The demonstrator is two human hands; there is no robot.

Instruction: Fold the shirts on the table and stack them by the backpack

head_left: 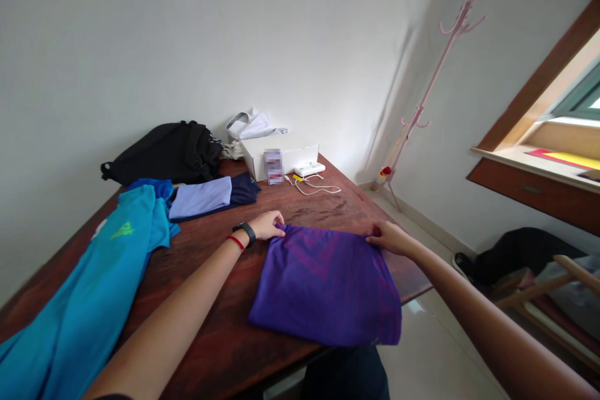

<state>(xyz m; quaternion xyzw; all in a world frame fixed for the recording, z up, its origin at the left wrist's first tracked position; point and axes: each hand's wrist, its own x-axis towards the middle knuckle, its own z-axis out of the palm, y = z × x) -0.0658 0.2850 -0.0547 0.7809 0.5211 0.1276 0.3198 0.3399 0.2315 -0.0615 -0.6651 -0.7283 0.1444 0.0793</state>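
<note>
A purple garment [328, 287], its exact kind hard to make out, is doubled over near the front edge of the wooden table [206, 319]. My left hand [266, 225], with a black wristband and a red cord at the wrist, pinches its far left corner. At the far right corner, my right hand [389, 237] grips the cloth between thumb and fingers. The near right part of the garment reaches past the table's edge. Left of my left arm lies a turquoise garment [103, 275] with a green logo.
Folded light-blue cloth [201, 200] lies on dark navy cloth [244, 189] behind the turquoise garment. Further back are a black backpack [164, 153], a white box [300, 155] and a white power strip [309, 169] with its cable. A pink coat rack [434, 78] stands right of the table.
</note>
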